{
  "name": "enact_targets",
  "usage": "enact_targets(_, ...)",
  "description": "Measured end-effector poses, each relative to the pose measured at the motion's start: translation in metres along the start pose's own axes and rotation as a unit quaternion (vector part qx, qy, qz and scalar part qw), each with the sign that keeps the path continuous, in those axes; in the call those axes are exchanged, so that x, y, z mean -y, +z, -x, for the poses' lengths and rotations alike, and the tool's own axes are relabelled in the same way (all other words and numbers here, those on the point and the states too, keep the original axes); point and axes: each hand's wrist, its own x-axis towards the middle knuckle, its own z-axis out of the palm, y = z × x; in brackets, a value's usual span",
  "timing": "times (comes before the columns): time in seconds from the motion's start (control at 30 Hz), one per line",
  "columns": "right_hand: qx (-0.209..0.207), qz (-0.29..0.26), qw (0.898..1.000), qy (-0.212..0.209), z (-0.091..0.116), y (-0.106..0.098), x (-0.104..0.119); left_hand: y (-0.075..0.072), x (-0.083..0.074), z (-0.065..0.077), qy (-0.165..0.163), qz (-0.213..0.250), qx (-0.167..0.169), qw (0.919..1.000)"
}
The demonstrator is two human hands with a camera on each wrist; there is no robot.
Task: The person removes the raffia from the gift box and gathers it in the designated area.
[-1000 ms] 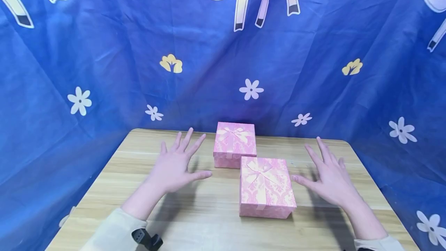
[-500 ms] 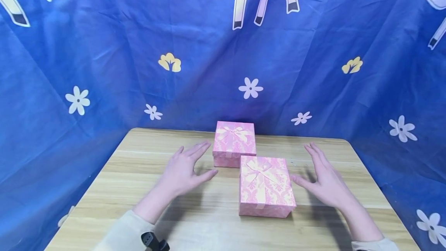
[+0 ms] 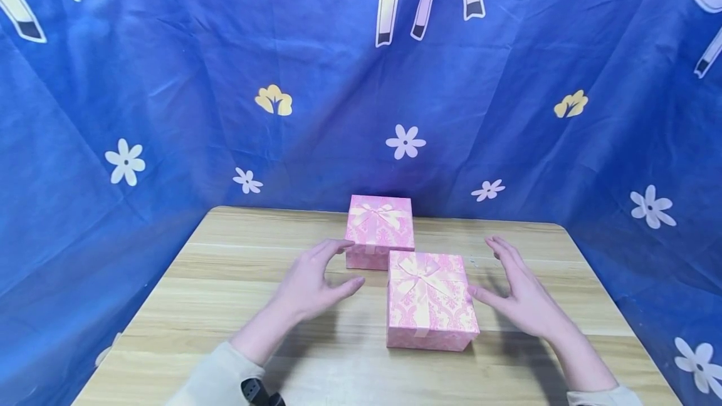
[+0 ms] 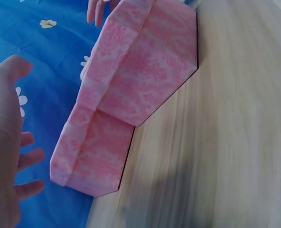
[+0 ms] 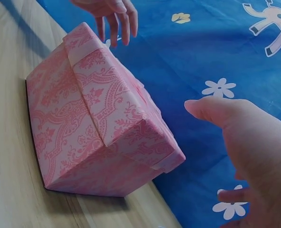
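Observation:
Two pink patterned gift boxes with pale ribbon bows are on the wooden table. The front gift box [image 3: 431, 306] sits to the right of the rear gift box [image 3: 379, 227], corner against corner or nearly so. My left hand [image 3: 310, 284] hovers left of both, fingers loosely bent, fingertips overlapping the rear box's left edge in the head view. A gap shows between that hand [image 4: 3, 137] and the boxes in the left wrist view. My right hand [image 3: 524, 299] hovers right of the front box, thumb outstretched; the right wrist view shows the thumb [image 5: 211, 110] apart from it.
A light wooden table [image 3: 225, 268] carries both boxes. Behind it and along both sides hangs a blue cloth [image 3: 338, 99] printed with flowers and animals. A black strap [image 3: 259, 391] is at my left sleeve.
My left hand has moved right toward the boxes, its spread fingers drawing together and bending. The right hand's fingers have also come closer together. Both boxes stay in place.

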Motion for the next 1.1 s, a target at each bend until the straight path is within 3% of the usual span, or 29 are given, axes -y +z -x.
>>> enact_targets(0.43, 0.002, -0.063, 0.998, -0.023, 0.001, 0.006, -0.004, 0.019, -0.010, -0.001, -0.037, 0.096, 0.056, 0.9931)
enact_targets(0.77, 0.013, -0.120, 0.993, -0.011, 0.005, 0.017, -0.011, 0.040, -0.014, 0.002, -0.056, 0.187, 0.079, 0.9776)
enact_targets(0.97, 0.024, -0.178, 0.984, 0.018, 0.009, 0.028, -0.018, 0.053, -0.017, 0.004, -0.074, 0.235, 0.095, 0.9646)
enact_targets(1.1, 0.021, -0.204, 0.979, 0.012, 0.011, 0.035, -0.022, 0.061, -0.019, 0.004, -0.079, 0.252, 0.097, 0.9597)
